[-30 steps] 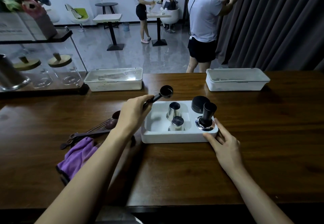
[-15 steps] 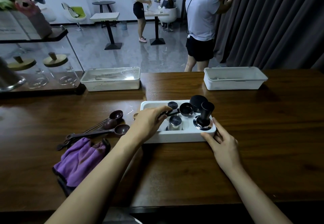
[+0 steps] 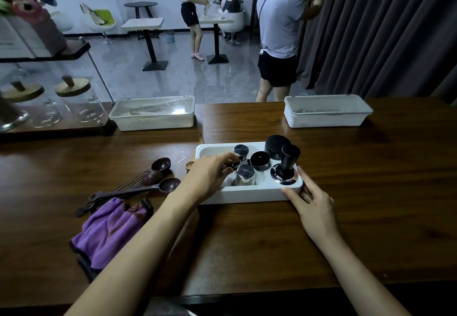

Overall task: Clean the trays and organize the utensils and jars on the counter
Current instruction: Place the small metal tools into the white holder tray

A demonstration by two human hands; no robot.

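A white tray (image 3: 247, 195) sits mid-counter. In it stand two metal cups (image 3: 244, 174), a black round lid (image 3: 276, 143) and a black-handled tamper (image 3: 285, 169). My left hand (image 3: 210, 174) pinches the handle of a black scoop (image 3: 259, 160), whose bowl lies inside the tray between the cups and the tamper. My right hand (image 3: 312, 203) rests with straight fingers against the tray's front right corner. Three brown measuring spoons (image 3: 158, 177) lie on the counter left of the tray, near a purple cloth (image 3: 108, 231).
Two white trays stand at the counter's far edge, one lidded (image 3: 153, 115) and one open (image 3: 326, 114). Glass jars with wooden lids (image 3: 74, 100) stand on a shelf at the left. A small wooden spoon tip (image 3: 190, 165) shows by the tray. People stand beyond the counter.
My left hand has brought the black scoop down from above the tray's back edge and set its bowl inside the tray. My right hand has stayed at the tray's corner.
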